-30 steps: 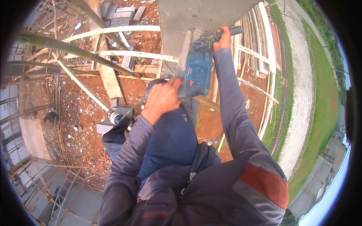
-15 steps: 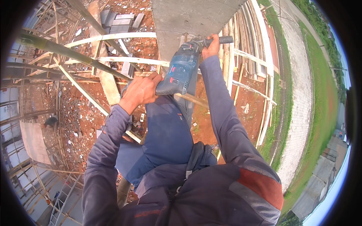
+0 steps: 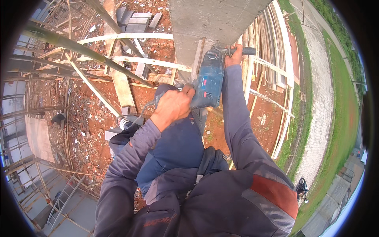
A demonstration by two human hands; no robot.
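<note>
A blue and black rotary hammer drill (image 3: 210, 81) is held in front of me, its front end toward a grey concrete face (image 3: 215, 19). My left hand (image 3: 173, 106) is closed round the drill's rear handle, which the fingers mostly hide. My right hand (image 3: 233, 56) grips the black side handle (image 3: 248, 51) near the drill's front. From the rear handle a power cord (image 3: 145, 108) runs off to the left. I cannot make out whether the drill's tip touches the concrete. My bent leg (image 3: 173, 138) in blue trousers lies just under the tool.
Bamboo poles (image 3: 79, 51) and pale timber strips (image 3: 138, 36) cross on the left above rubble-strewn red soil (image 3: 90, 130). Grey blocks (image 3: 138, 21) lie stacked below. More poles (image 3: 246, 51) stand to the right, beside a paved strip (image 3: 316, 118). A motorcycle (image 3: 302, 187) is on it.
The drill has swung straighter in line with my body, and my left hand has moved right with its rear end. The whole view has shifted slightly. The motorcycle has come into sight.
</note>
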